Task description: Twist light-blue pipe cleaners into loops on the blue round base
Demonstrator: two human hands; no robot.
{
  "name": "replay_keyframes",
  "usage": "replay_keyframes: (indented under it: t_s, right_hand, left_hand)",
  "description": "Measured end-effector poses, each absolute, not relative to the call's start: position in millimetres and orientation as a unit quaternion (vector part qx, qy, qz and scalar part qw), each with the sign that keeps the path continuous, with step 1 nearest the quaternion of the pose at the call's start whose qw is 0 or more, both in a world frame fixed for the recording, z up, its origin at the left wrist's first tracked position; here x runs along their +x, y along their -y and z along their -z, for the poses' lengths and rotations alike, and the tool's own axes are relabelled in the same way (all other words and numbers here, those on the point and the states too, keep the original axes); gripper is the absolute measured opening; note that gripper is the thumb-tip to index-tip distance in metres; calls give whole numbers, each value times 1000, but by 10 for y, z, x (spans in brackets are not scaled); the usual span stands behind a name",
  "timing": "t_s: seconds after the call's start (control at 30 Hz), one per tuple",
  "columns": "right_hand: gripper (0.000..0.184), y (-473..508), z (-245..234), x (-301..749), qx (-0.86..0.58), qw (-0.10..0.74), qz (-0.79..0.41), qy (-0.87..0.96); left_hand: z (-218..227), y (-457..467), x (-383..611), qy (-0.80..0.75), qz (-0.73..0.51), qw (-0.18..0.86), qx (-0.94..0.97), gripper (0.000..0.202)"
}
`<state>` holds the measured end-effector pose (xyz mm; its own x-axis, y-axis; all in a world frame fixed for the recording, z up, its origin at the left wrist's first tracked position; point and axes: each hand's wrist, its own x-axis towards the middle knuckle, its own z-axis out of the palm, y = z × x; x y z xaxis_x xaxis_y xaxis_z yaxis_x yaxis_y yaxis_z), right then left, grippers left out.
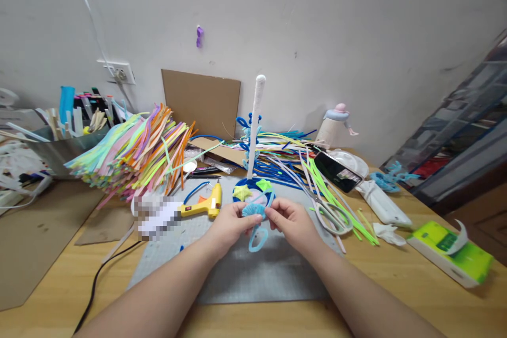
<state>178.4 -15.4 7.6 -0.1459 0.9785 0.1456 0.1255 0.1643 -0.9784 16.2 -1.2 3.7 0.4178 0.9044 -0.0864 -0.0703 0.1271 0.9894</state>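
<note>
My left hand and my right hand meet over the grey cutting mat, both pinched on a small light-blue pipe-cleaner piece. Its fuzzy coil sits between my fingertips and a loop of it hangs below. Just behind my fingers stands a blue round base with a yellow star and a green shape on it, and a tall white fuzzy post rises from it.
A yellow glue gun lies left of the base with its black cord trailing off. Scissors, a phone, a big pile of coloured pipe cleaners, a green tissue pack and a cardboard sheet surround the mat.
</note>
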Motion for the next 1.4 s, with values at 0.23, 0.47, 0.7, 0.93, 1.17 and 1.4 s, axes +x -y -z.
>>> replay_keyframes:
  t_s: [0.23,0.47,0.7,0.93,1.17,1.4]
  right_hand:
    - [29,167,24,1760,-425,498,-510,558]
    - [27,209,63,1714,-408,535,-524,523]
    - [27,268,74,1634,-360,556,-605,442]
    - [24,204,45,1647,-357,538,-626,438]
    - [14,251,-65,1739,-372,525,-479,598]
    - [8,290,-81,1791,-337,519,-346,706]
  left_hand:
    - [-48,15,168,-383,-368,635,562,30]
    - [-73,71,192,-363,-374,655,547,29]
    - [-111,84,168,-373,-375,643,554,27]
    - [-108,71,168,-363,-393,631,562,25]
    - [-189,113,122,-354,-426,462,693,13]
    - [-223,135,93,-322,-427,379,755,12]
